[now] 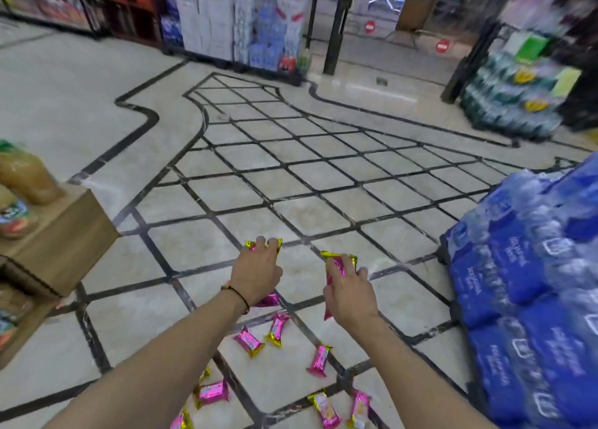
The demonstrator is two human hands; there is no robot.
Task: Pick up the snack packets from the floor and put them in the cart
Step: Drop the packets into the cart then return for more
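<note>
- I see my left hand [257, 273] held out over the floor [323, 182], fingers curled round a pink-and-gold bundle [270, 300]; gold ends stick out past the fingertips and a pink end shows under the palm, and I cannot tell how many packets are in it
- My right hand [351, 294] grips a pink packet [336, 268] lengthwise, clear of the tiles, with its gold end pointing away from me
- The 2 hands are about level with each other and apart, not touching
- The loose packets [249, 341] lie scattered on the floor below and between my forearms; I count at least 7, some cut off by the lower edge
- A black cord [238, 294] circles my left wrist
- Blue shrink-wrapped bottle packs [534, 299] are stacked on my right, near the right hand
- A wooden shelf unit [64, 234] carrying bottles [26, 179] stands on my left, well apart from the packets
</note>
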